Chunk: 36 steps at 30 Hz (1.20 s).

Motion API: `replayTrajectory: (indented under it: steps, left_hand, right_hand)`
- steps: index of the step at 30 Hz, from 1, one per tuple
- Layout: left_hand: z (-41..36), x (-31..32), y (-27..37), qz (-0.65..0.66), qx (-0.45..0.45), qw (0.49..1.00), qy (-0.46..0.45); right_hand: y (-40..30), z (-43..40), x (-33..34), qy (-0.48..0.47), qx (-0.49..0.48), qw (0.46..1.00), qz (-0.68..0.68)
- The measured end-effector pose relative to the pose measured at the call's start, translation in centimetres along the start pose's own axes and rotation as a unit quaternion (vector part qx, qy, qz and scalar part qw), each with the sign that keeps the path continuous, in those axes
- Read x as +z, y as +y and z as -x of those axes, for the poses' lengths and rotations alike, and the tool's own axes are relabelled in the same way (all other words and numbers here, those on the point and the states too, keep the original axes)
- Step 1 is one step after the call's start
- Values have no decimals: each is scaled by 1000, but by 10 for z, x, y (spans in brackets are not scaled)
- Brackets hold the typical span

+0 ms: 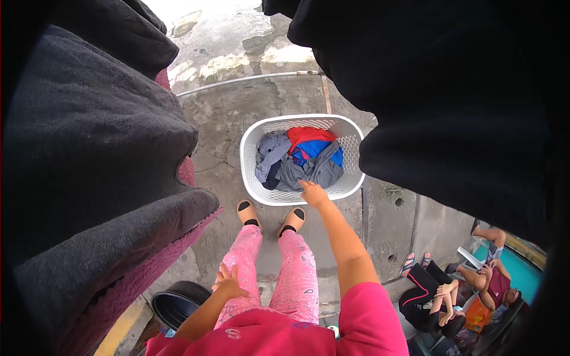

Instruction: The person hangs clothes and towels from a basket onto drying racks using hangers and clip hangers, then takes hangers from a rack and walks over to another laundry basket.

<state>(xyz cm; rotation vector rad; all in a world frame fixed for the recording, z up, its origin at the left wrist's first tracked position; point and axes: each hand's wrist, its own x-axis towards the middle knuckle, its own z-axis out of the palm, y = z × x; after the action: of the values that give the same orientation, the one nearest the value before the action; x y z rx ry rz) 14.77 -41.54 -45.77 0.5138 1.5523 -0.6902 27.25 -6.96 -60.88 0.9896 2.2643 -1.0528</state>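
A white plastic laundry basket [249,178] with perforated walls stands on the concrete in front of my feet. Inside lies a heap of clothes: a dark grey garment [321,171], a lighter grey-blue one [271,149], a red cloth [307,133] and a blue cloth [315,147]. My right hand [314,194] reaches over the near rim, its fingers extended at the lower edge of the dark grey garment; whether they touch it is unclear. Fingers spread, my left hand [229,282] rests on the right-left patterned pink trousers [242,262] at my thigh, holding nothing.
Dark cloths hang close on the left [102,133] and right [445,111], the left one with maroon fabric beneath. A black tub [180,300] stands at lower left. Two seated people [429,293] are at lower right. A pale pipe [249,80] crosses the concrete beyond the basket.
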Motion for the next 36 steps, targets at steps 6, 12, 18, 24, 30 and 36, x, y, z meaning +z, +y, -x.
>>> replayTrajectory:
  steps: [6,12,18,24,30,36]
  left_hand:
    - [-7,4,-8,5,-8,999,42]
    - [-4,7,-17,19,9,998,67]
    - [-6,2,-16,5,27,998,63]
    - [-7,-2,-8,-22,20,997,74]
    - [-4,-2,-5,-30,-2,995,92]
    - [-4,4,-8,-14,30,994,106]
  right_hand:
    - [41,-67,42,-42,108,992,54]
    - [47,-52,53,-131,189,949,217]
    - [58,-34,27,84,99,971,201]
    - [73,-46,47,45,68,986,146]
    - [59,-66,58,64,59,945,316]
    - [63,-39,13,202,-55,964,161]
